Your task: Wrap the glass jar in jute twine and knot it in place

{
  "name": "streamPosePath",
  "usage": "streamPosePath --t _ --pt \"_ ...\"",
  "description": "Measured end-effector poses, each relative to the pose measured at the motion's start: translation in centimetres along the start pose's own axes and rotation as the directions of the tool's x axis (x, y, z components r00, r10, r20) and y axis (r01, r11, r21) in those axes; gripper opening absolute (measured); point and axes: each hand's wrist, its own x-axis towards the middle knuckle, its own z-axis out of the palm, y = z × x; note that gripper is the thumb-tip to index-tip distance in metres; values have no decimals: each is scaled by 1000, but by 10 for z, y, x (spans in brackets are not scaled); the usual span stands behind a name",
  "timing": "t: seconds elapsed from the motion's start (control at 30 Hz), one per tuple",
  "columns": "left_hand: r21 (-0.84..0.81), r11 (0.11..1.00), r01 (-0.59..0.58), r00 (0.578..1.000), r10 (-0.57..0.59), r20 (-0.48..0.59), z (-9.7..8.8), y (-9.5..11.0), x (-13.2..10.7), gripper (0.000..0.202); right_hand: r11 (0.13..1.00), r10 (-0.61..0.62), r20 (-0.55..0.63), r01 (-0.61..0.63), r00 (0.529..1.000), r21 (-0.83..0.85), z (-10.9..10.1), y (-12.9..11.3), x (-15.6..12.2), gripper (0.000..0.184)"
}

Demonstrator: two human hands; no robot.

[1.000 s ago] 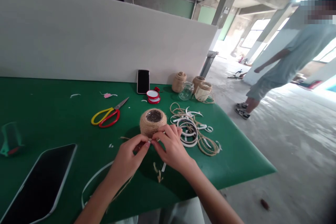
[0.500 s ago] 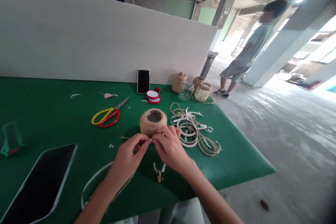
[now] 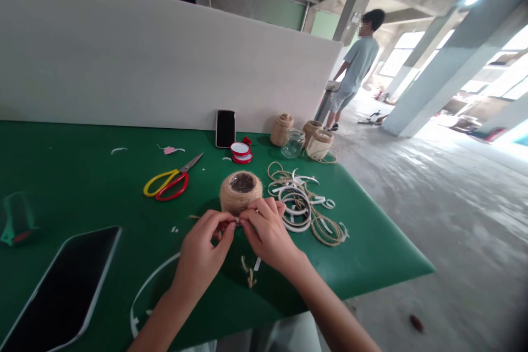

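My left hand (image 3: 206, 245) and my right hand (image 3: 268, 234) meet near the table's front. Both are closed in a pinch on a short bit of jute twine (image 3: 236, 220), mostly hidden by the fingers. A loose twine end (image 3: 193, 216) pokes out left of my left hand. Just behind the fingertips sits a roll of jute twine (image 3: 240, 201) with a dark hollow centre. Small twine scraps (image 3: 249, 275) and a white strip end (image 3: 258, 263) lie below my hands. A white strip (image 3: 150, 279) curves beside my left forearm.
Scissors (image 3: 173, 179) with yellow and red handles lie left of the roll. Right are tangled twine and white rings (image 3: 303, 206). Behind stand a glass jar (image 3: 293, 144), twine-wrapped jars (image 3: 282, 130), red-rimmed rolls (image 3: 241, 149) and a phone (image 3: 225, 128). A tablet (image 3: 61, 289) lies front left.
My left hand and forearm have shifted slightly right, while the pinch stays at the same spot. A person in the background has walked left and farther away.
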Motion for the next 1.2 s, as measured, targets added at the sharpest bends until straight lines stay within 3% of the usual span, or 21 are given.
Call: streamPosePath --t 0.2,0.53,0.67,0.9,1.2 --pt "-54 997 57 998 -57 -9 1 3 -1 9 1000 -7 0 7 1000 0 1 -1 0 19" --pt "14 998 61 997 -60 -46 2 3 -1 11 1000 -8 -7 8 1000 -26 2 -1 0 16" --pt "18 992 121 991 -120 -52 3 0 -1 15 1000 -4 -2 4 1000 -24 1 -1 0 17" --pt "-22 999 45 999 -45 11 1 0 -1 15 1000 7 19 -7 1000 -14 -1 -1 0 18" --pt "-12 997 72 993 -71 93 -3 -4 -1 16 1000 14 14 -15 1000 24 -1 -1 0 17"
